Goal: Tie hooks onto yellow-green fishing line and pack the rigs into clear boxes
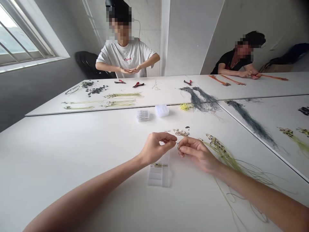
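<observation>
My left hand (160, 146) and my right hand (195, 151) meet above the middle of the table, fingertips pinched. A thin, dark, wire-like piece (177, 143) spans the small gap between them; its exact kind is too small to make out. Below the hands lies an open clear plastic compartment box (155, 181), with a small coil of yellow-green line (158, 165) in one upper compartment. Just beyond my fingers is a loose pile of small gold-brown metal pieces (181, 132), resembling fishing hooks. Beside my right wrist rests a bundle of yellow-green lines (223, 149) with dark beads.
Farther back stand a filled clear box (143, 115), another clear box (162, 110) and a yellow tangle (185, 107). Grey line bundles (198, 98) lie to the right. Two people sit across, one near red-handled pliers (138, 85), the other handling orange lines (274, 76).
</observation>
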{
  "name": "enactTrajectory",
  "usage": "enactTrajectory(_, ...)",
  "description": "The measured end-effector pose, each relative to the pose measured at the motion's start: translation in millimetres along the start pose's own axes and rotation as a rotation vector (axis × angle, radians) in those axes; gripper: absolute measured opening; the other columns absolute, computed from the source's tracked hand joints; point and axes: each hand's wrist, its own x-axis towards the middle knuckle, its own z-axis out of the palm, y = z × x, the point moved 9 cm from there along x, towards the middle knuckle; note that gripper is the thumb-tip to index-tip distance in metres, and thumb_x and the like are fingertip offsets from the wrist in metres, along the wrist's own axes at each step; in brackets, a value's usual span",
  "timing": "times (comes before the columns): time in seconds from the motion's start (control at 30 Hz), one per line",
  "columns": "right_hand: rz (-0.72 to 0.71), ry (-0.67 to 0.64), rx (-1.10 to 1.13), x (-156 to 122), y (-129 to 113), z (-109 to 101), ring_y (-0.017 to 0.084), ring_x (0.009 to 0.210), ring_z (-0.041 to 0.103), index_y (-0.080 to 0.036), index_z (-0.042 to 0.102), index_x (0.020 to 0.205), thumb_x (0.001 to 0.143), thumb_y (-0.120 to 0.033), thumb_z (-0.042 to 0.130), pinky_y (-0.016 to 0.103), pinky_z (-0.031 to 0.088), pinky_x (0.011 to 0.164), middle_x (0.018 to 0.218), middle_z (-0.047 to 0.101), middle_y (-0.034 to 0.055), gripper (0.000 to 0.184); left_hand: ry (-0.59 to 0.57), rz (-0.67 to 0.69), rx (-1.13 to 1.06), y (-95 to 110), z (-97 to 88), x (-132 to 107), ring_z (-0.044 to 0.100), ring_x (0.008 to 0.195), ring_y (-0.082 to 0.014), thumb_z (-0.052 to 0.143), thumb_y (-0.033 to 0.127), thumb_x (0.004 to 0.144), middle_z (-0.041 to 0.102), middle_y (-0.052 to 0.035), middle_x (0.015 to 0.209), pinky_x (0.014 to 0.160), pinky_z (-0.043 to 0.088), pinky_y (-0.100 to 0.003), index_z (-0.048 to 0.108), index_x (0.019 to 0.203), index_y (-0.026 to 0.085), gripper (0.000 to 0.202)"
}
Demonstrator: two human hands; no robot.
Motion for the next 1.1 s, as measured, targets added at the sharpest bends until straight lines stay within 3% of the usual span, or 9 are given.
enactTrajectory(0.2, -0.063, -0.022, -0.065, -4.0, -8.3, 8.7, 0.016, 0.074, 0.055, -0.019, 0.066, 0.085, 0.085, -0.025, 0.065, 0.031, 0.045, 0.073, 0.077, 0.058, 0.002, 0.006, -0.026, 0.068, 0.076, 10.9, 1.8, -4.9, 0.066, 0.083, -0.0152, 0.06, 0.022, 0.086, 0.073, -0.0038, 0.092, 0.077, 0.053, -0.026, 0.073, 0.092, 0.017, 0.016)
enactTrajectory(0.4, -0.101, -0.015, -0.13, -5.2, -12.9, 9.4, 0.016, 0.073, 0.055, -0.018, 0.065, 0.084, 0.087, -0.024, 0.062, 0.031, 0.045, 0.071, 0.074, 0.059, 0.0023, 0.007, -0.147, 0.199, 0.243, 18.7, 10.9, -9.6, 0.063, 0.078, -0.0128, 0.055, 0.019, 0.09, 0.069, -0.0023, 0.084, 0.07, 0.049, -0.023, 0.074, 0.092, 0.02, 0.02)
enactTrajectory(0.67, -0.146, 0.103, -0.145, -0.9, -13.8, -11.4, 0.014, 0.069, 0.053, -0.018, 0.065, 0.088, 0.087, -0.024, 0.062, 0.029, 0.044, 0.068, 0.072, 0.058, 0.0008, 0.006, 0.003, 0.137, 0.341, 14.0, -3.8, -3.8, 0.061, 0.074, -0.0114, 0.058, 0.022, 0.088, 0.065, -0.0009, 0.081, 0.064, 0.047, -0.021, 0.074, 0.089, 0.022, 0.016)
enactTrajectory(0.8, -0.123, 0.137, -0.172, 1.5, -9.3, -18.9, 0.013, 0.068, 0.053, -0.018, 0.065, 0.088, 0.087, -0.024, 0.063, 0.028, 0.043, 0.066, 0.072, 0.058, 0.0005, 0.007, 0.009, 0.111, 0.347, 11.0, -4.9, -2.7, 0.06, 0.076, -0.0113, 0.057, 0.024, 0.089, 0.066, -0.0005, 0.083, 0.059, 0.045, -0.02, 0.073, 0.09, 0.023, 0.016)
enactTrajectory(1.1, -0.128, 0.11, -0.172, 3.2, -10.9, -14.1, 0.012, 0.066, 0.052, -0.02, 0.067, 0.091, 0.086, -0.026, 0.065, 0.028, 0.043, 0.066, 0.072, 0.057, -0.0003, 0.008, -0.008, 0.107, 0.344, 9.0, -0.6, -3.1, 0.061, 0.075, -0.0121, 0.057, 0.024, 0.088, 0.066, -0.0015, 0.083, 0.055, 0.044, -0.019, 0.073, 0.091, 0.023, 0.017)
